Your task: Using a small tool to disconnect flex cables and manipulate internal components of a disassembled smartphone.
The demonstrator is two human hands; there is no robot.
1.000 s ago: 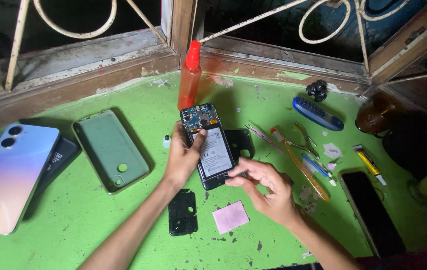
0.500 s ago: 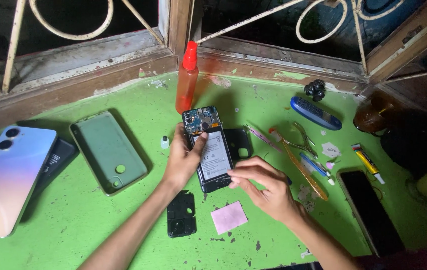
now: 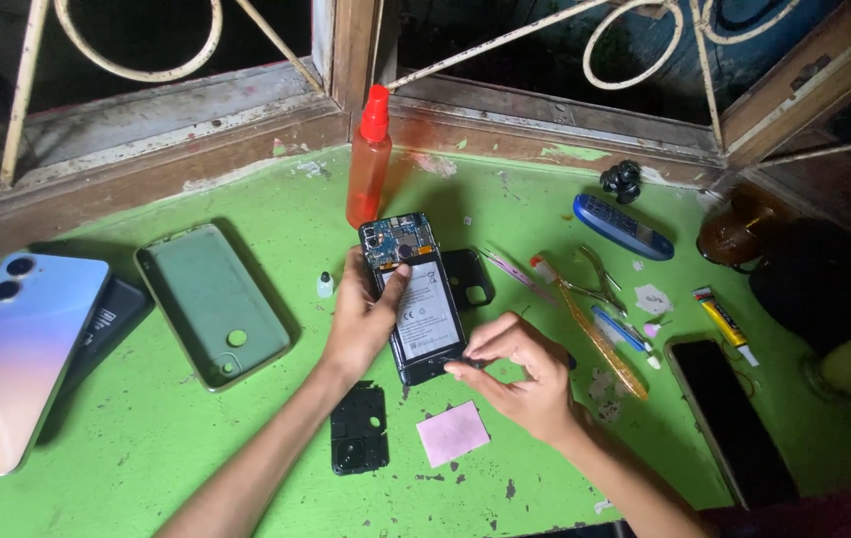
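bottle: orange, red cap, upright at table rear (image 3: 369, 169)
case: green, lying left (image 3: 213, 303)
phone: blue-pink, far left (image 3: 19, 359)
tweezers: right of centre (image 3: 600, 284)
pink square: near edge (image 3: 453, 433)

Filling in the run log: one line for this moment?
left hand: steadies opened phone | right hand: fingers at phone's lower end | surface: green table | nearby: pink square, black cover piece

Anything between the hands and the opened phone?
Nothing visible. The left hand already grips the opened phone, thumb across its battery; the right hand has fingertips at its lower edge.
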